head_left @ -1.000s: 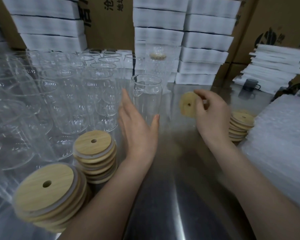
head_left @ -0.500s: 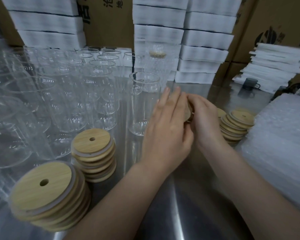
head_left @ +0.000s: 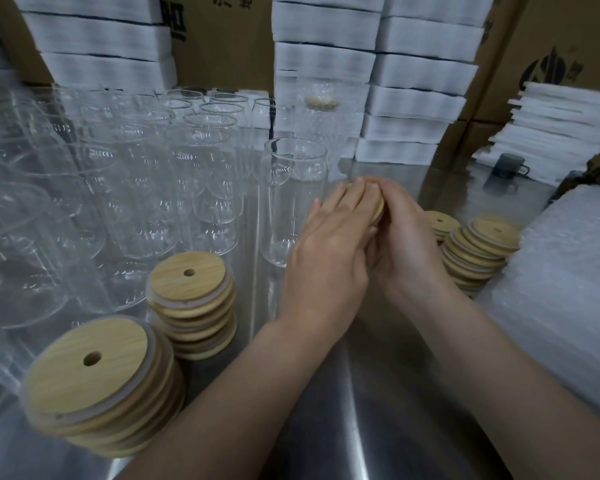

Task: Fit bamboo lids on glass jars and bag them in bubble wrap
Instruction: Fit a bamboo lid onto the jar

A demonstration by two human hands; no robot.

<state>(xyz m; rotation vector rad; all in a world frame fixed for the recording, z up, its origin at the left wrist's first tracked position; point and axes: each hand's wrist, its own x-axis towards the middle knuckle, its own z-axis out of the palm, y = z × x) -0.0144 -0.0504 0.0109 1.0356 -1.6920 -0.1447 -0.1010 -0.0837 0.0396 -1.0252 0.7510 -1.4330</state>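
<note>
Both hands meet over the steel table [head_left: 343, 393] with one bamboo lid [head_left: 380, 207] sandwiched between them. My left hand [head_left: 329, 247] lies flat across the lid's face, and my right hand [head_left: 400, 244] holds it from behind. Only the lid's right rim shows. An empty glass jar [head_left: 293, 199] stands upright just left of my fingertips, apart from them. Bubble wrap bags [head_left: 561, 296] lie piled at the right.
Many empty glass jars [head_left: 125, 188] crowd the left half of the table. Stacks of bamboo lids stand at front left [head_left: 97, 379], centre left [head_left: 191, 299] and right [head_left: 478, 251]. A wrapped jar [head_left: 321, 123], white foam boxes [head_left: 413, 77] and a grey mug [head_left: 508, 166] sit behind.
My left hand swung right from beside the jar and came down over the lid that my right hand held up. Both hands now clasp it together.
</note>
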